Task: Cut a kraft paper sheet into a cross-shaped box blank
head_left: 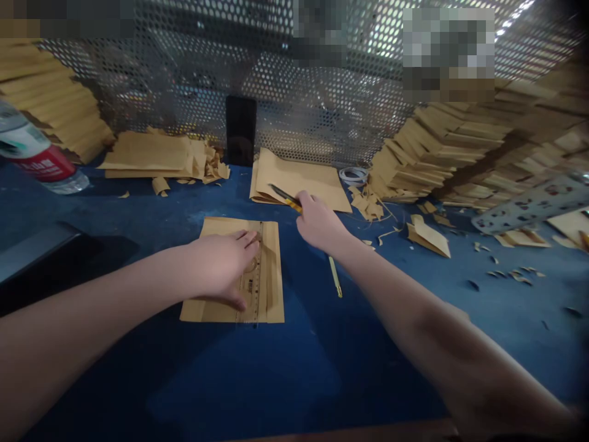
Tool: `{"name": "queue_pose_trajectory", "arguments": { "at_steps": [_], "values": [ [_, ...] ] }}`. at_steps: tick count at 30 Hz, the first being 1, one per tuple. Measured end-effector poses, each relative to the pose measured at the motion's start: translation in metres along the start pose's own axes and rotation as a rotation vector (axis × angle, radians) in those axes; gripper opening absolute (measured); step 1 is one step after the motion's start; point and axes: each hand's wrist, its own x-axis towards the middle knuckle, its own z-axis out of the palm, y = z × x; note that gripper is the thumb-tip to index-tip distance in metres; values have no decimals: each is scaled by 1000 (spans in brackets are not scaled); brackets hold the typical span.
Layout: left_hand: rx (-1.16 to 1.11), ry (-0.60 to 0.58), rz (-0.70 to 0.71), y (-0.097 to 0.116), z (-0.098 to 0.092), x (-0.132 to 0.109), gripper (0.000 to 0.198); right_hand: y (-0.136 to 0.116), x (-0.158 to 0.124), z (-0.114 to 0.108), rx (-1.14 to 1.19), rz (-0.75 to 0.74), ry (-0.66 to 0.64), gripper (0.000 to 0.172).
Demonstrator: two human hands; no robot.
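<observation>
My left hand (pixel 221 264) lies flat with the thumb spread, pressing a clear plastic ruler (pixel 251 294) onto a folded brown kraft paper piece (pixel 272 276). The ruler runs lengthwise near the paper's right-hand fold, its upper part partly under my fingers. My right hand (pixel 319 221) is closed around a slim black-and-yellow utility knife (pixel 289 199). Its dark tip points up and left, over a stack of folded kraft paper (pixel 301 178) and apart from the ruled sheet. Below my right wrist lies a thin pale-yellow stick (pixel 335 276), its upper end hidden.
A dark phone (pixel 241 130) leans on the perforated metal screen (pixel 294 80). Kraft paper stacks (pixel 147 153) and leaning piles (pixel 427 147) line the back. A tape roll (pixel 354 175), water bottle (pixel 41 153), patterned cylinder (pixel 529 202) and paper scraps (pixel 515 275) lie around the blue table (pixel 248 380).
</observation>
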Motion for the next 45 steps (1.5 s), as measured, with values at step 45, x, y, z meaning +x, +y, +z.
{"name": "queue_pose_trajectory", "arguments": {
  "at_steps": [45],
  "values": [
    [26,-116,-37,4,0,14,131,8,-81,-2,157,-780,-161,22]
  ]
}}
